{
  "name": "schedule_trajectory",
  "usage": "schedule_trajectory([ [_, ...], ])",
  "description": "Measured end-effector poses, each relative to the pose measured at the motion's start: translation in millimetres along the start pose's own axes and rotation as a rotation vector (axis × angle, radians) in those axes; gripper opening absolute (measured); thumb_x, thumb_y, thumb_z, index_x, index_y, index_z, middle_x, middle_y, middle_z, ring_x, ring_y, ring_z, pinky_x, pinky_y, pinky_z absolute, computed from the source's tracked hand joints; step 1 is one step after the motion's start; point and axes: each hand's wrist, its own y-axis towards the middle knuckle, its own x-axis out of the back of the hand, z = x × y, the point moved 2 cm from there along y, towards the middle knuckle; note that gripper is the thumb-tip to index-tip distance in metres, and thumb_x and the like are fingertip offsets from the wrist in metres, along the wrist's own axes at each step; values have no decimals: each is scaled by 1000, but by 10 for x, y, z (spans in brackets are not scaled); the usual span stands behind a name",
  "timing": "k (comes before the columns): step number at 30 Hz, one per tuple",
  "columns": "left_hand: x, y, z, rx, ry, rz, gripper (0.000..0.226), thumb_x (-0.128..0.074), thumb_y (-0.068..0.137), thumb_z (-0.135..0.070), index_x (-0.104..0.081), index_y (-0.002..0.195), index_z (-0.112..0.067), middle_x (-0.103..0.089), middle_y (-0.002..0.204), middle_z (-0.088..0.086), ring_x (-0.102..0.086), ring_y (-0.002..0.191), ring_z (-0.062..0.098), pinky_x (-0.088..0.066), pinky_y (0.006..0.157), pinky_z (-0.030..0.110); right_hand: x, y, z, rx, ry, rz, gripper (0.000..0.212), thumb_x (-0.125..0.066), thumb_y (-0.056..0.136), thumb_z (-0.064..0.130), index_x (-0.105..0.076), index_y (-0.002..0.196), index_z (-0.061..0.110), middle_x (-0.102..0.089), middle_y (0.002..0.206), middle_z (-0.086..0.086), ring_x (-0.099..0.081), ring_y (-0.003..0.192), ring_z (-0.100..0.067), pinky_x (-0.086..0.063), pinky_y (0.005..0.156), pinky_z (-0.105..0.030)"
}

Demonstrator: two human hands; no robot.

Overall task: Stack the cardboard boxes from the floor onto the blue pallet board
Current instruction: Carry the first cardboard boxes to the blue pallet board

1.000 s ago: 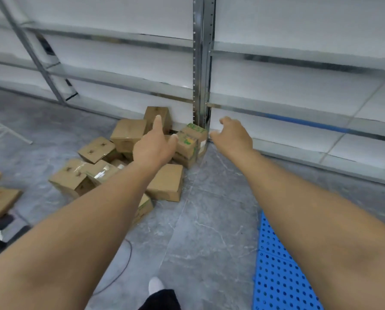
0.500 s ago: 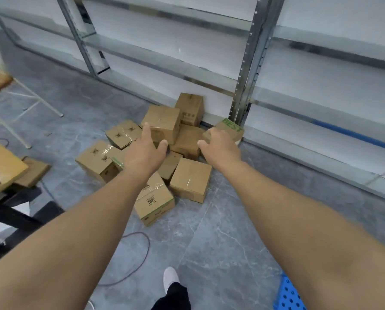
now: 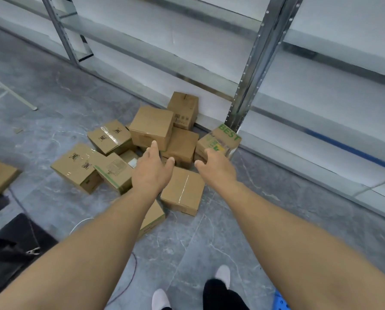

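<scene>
View nearer box pile [image 3: 151, 139] | left hand [image 3: 152, 173], right hand [image 3: 217, 167] open above

a storeroom or small warehouse: bare metal racking [image 3: 261, 63] with white shelves runs along the wall above a grey marbled floor [image 3: 209, 231], cardboard boxes [image 3: 151, 128] lie heaped at its foot, and a corner of a blue pallet [image 3: 281, 302] shows at the bottom edge.

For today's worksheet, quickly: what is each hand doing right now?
Left hand: open, holding nothing.
Right hand: open, holding nothing.
</scene>
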Motion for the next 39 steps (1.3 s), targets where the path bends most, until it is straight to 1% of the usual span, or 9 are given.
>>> schedule_trajectory([
  [5,-326,434,-113,40,65,41,60,-39,94,-39,-26,145,-11,-28,151,11,-28,137,30,-26,109,42,-71,573,-234,-6,-4,63,41,-47,90,35,-46,128,17,-49,130,-6,-50,115,-27,-38,78,-36],
  [10,-683,894,-217,148,85,59,48,-37,95,-34,-41,136,-8,-37,144,14,-35,131,32,-32,105,43,-148,1276,-445,40,3,172,38,-47,92,34,-47,125,15,-50,128,-8,-50,114,-28,-41,84,-37],
  [15,-1131,1251,-274,354,-74,81,56,-39,96,-33,-26,145,-11,-35,147,15,-34,133,32,-31,108,41,-302,1929,-687,56,-29,320,43,-44,94,34,-43,132,14,-46,135,-8,-46,121,-27,-40,91,-38],
  [19,-1423,1362,-99,485,-79,108,61,-37,95,-37,-16,148,-17,-32,149,11,-35,133,30,-30,106,39,-513,2213,-802,76,-72,419,45,-43,96,32,-41,136,12,-45,135,-11,-47,120,-29,-40,92,-38],
  [24,-1644,1500,156,604,-37,111,56,-39,94,-36,-27,144,-14,-42,141,19,-43,124,36,-35,98,39,-784,2473,-768,80,-111,477,46,-44,96,32,-40,138,13,-46,136,-11,-48,121,-29,-42,95,-39],
  [27,-1830,1586,262,644,-104,111,52,-41,93,-33,-33,140,-11,-47,135,21,-44,121,37,-37,98,42,-998,2662,-765,100,-134,513,46,-45,95,32,-40,137,13,-47,134,-10,-49,119,-27,-43,95,-40],
  [31,-2141,1655,403,743,-182,89,56,-43,94,-31,-26,145,-13,-40,142,16,-38,128,33,-34,104,41,-1300,2964,-847,118,-186,586,42,-45,94,31,-45,131,10,-50,131,-11,-51,115,-28,-44,94,-43],
  [33,-2331,1674,467,808,-254,72,55,-44,94,-28,-28,143,-11,-41,141,15,-38,128,32,-34,105,43,-1469,3126,-918,134,-222,632,41,-46,94,30,-46,129,9,-50,130,-11,-52,114,-28,-44,93,-41],
  [39,-3179,1694,663,1110,-387,54,63,-44,94,-32,-15,148,-16,-32,149,13,-34,133,31,-30,105,38,-2067,3628,-1316,256,-385,766,40,-47,95,27,-46,129,6,-49,131,-13,-51,116,-30,-44,95,-41],
])
